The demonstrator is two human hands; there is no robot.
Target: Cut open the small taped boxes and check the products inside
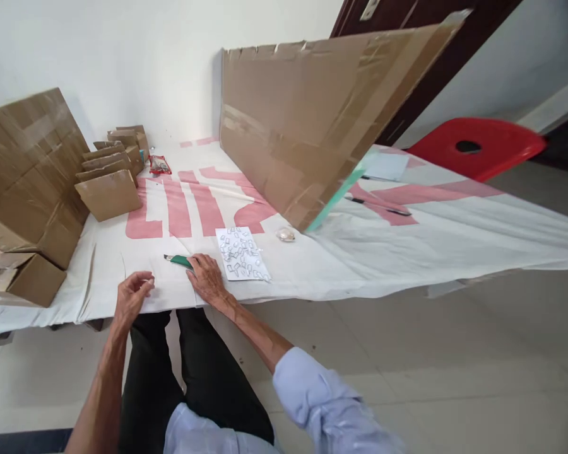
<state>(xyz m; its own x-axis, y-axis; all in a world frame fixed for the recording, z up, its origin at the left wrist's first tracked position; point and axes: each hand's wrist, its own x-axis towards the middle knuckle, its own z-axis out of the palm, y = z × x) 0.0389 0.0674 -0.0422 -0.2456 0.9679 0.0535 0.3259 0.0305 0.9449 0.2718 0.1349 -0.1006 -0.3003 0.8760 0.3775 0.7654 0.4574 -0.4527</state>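
My right hand lies on the white and red printed sheet and its fingers close over the end of a green utility knife. Just right of it rests a small white paper covered with several tiny metal clips. My left hand hovers at the sheet's near edge with the fingers curled loosely and nothing visible in them. A clear round object sits beyond the paper.
A large cardboard panel leans over the sheet with a green strip under its lower edge. Cardboard boxes and folded cardboard pieces stand at the left. A red plastic stool is at the right. Tiled floor lies below.
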